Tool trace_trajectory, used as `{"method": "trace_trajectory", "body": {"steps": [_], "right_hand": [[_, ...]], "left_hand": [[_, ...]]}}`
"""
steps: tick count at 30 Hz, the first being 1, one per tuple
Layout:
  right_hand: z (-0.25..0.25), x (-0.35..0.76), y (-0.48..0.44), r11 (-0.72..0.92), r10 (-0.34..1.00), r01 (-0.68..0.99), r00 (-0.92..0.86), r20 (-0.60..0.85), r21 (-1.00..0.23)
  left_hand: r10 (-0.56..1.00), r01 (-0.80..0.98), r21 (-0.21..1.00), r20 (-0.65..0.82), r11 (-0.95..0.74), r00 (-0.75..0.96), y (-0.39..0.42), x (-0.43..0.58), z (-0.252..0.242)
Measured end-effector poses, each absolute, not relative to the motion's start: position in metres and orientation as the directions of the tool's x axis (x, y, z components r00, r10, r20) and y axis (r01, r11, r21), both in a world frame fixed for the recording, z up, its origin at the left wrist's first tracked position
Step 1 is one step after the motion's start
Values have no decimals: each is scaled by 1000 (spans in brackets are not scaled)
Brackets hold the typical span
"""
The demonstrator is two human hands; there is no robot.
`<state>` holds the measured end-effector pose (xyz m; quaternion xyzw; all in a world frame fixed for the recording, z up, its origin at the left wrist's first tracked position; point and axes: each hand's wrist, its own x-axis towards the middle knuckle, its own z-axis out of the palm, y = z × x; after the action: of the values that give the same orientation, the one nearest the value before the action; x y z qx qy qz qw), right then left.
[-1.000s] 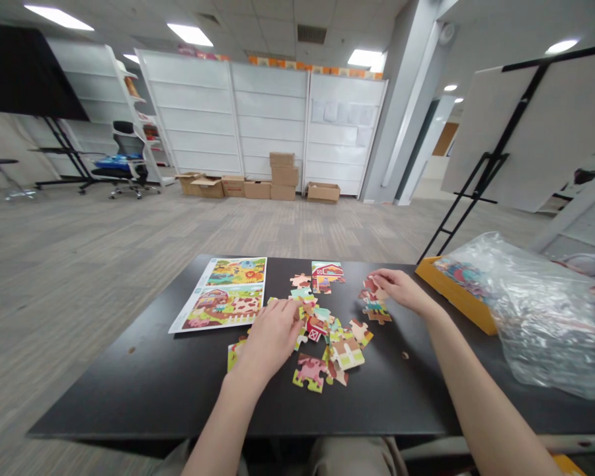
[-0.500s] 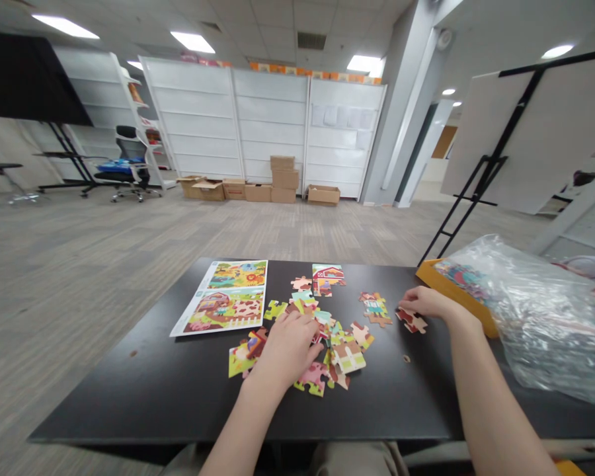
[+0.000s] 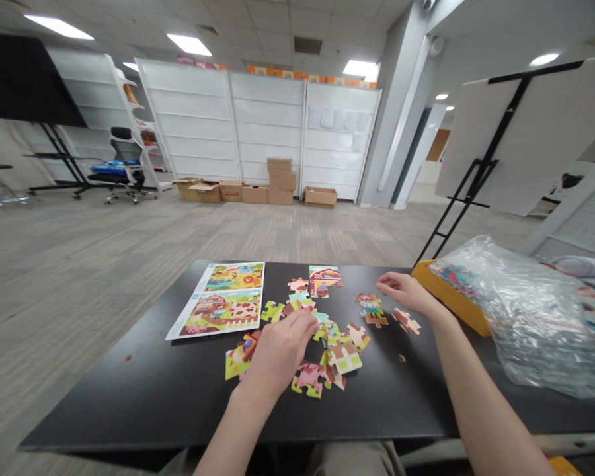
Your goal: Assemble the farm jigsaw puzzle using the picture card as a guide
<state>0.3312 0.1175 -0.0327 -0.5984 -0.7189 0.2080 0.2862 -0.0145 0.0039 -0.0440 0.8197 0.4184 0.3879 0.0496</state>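
Note:
Over a loose pile of jigsaw puzzle pieces (image 3: 344, 357), my left hand (image 3: 285, 344) has its fingers drawn together; whatever sits at the fingertips is mostly hidden. My right hand (image 3: 407, 292) hovers above the table's right part, fingers loosely stretched and holding nothing visible. Just below it lies a brown-and-cream puzzle piece (image 3: 406, 321). To its left are joined pieces (image 3: 371, 309) showing a figure in blue-green. A joined red barn section (image 3: 324, 280) lies behind the pile. A pink pig piece (image 3: 309, 379) is near my left wrist.
A printed picture sheet (image 3: 220, 299) lies left on the black table (image 3: 143, 396). At right, a yellow box (image 3: 451, 297) stands beside a clear plastic bag (image 3: 535, 324). Beyond the table are an easel board (image 3: 520, 139), cardboard boxes (image 3: 280, 182) and white shelving (image 3: 268, 125).
My right hand has let go of the brown-and-cream piece and moved up and left, leaving it on the table. My left hand's fingers have drawn together and lifted slightly over the pile.

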Motion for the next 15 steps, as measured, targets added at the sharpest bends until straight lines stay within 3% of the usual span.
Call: {"method": "trace_trajectory", "body": {"steps": [3,7,11,15], "right_hand": [[-25,299,106,245,962,556,-239,130,-794],[-19,254,86,139,870,290,-492,-23,-947],[-23,231,74,51,736,174,-672,-81,-983],[-28,227,74,50,790,142,-612,-48,-989]], "left_hand": [[746,510,573,620,-642,243,3,-16,-37],[775,319,706,581,-632,249,0,-12,-25],[816,200,804,494,-560,300,-1,-9,-22],[898,145,898,380,-416,223,4,-11,-27]]}}
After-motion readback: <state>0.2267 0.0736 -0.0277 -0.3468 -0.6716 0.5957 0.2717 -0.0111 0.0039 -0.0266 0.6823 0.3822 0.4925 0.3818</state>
